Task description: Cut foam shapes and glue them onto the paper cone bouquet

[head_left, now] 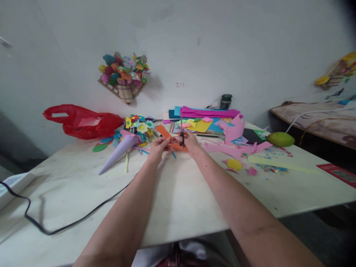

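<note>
Both my arms reach out over the table, and the hands are close together near its middle. My left hand (158, 149) is closed on a piece of orange paper (164, 131), which sticks up beyond the fingers. In my right hand (191, 142) is a pair of scissors (181, 138) with dark handles, the blades pointing up and away. More of the orange sheet lies behind and below the scissors, between the two hands. Whether the blades touch the paper, I cannot tell. A lilac paper cone (121, 150) lies left of my left hand, beside a bunch of colourful paper flowers (141, 127).
A red plastic bag (80, 122) lies at the back left. Coloured sheets (208, 112) are stacked against the wall. Pink scraps (233, 148), a yellow flower shape (234, 164) and a green oval object (280, 139) lie right. A black cable (83, 219) crosses the left side.
</note>
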The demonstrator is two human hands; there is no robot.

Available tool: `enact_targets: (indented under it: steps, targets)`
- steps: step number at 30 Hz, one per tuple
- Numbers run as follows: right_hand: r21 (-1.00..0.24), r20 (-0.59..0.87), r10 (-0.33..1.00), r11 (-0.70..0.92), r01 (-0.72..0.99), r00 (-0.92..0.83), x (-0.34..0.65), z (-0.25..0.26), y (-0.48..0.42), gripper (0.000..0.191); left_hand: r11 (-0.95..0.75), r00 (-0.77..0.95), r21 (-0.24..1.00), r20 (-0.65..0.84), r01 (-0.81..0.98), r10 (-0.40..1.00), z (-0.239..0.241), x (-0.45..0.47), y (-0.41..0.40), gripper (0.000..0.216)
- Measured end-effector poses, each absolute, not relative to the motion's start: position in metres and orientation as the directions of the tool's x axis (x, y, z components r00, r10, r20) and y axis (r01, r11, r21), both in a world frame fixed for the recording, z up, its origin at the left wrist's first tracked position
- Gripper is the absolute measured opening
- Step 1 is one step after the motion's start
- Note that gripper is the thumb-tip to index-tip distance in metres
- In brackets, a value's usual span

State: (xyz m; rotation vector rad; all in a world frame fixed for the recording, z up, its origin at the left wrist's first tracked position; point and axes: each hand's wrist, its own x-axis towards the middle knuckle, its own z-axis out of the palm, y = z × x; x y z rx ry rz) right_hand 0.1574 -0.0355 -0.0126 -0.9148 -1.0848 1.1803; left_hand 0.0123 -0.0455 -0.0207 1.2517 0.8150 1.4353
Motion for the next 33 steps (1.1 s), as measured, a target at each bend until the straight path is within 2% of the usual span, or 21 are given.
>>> enact_targets:
  steps: [7, 10, 16, 21, 23, 26, 30, 33]
  targets:
    - [-0.908, 0.298, 0.953, 0.303, -0.289, 0.064, 0.162, -0.013, -0.033, 0.042, -0.057, 0.151, 0.912, 0.128, -0.405, 0.980, -0.019, 0.011, -0.045, 0.034]
    - [-0.903, 0.332, 0.943, 0.327, -0.278, 0.028, 0.162, -0.012, -0.034, 0.041, 0.022, 0.166, 0.926, 0.045, -0.376, 0.985, -0.019, 0.012, -0.045, 0.039]
    - [-0.914, 0.358, 0.927, 0.325, -0.242, -0.109, 0.157, -0.010, -0.039, 0.045, 0.008, 0.195, 0.961, 0.048, -0.276, 0.980, -0.024, 0.013, -0.047, 0.036]
    - [-0.940, 0.287, 0.957, 0.292, -0.175, 0.053, 0.160, -0.011, -0.035, 0.040, -0.056, 0.150, 0.959, 0.101, -0.279, 0.984, -0.024, 0.013, -0.045, 0.037]
    - [-0.956, 0.255, 0.965, 0.262, -0.130, 0.065, 0.166, -0.013, -0.033, 0.036, -0.077, 0.128, 0.954, 0.118, -0.289, 0.985, -0.024, 0.013, -0.045, 0.039]
    - [-0.981, 0.193, 0.977, 0.192, -0.022, -0.086, 0.176, -0.016, -0.033, 0.030, -0.088, 0.108, 0.947, 0.127, -0.310, 0.986, -0.025, 0.012, -0.044, 0.042]
    - [-0.985, 0.106, 0.934, 0.145, 0.090, -0.341, 0.181, -0.013, -0.041, 0.034, -0.115, 0.081, 0.937, 0.150, -0.330, 0.985, -0.028, 0.009, -0.042, 0.043]
    - [-0.980, 0.069, 0.902, 0.140, 0.140, -0.425, 0.182, -0.011, -0.045, 0.036, -0.137, 0.071, 0.930, 0.171, -0.341, 0.983, -0.030, 0.008, -0.040, 0.043]
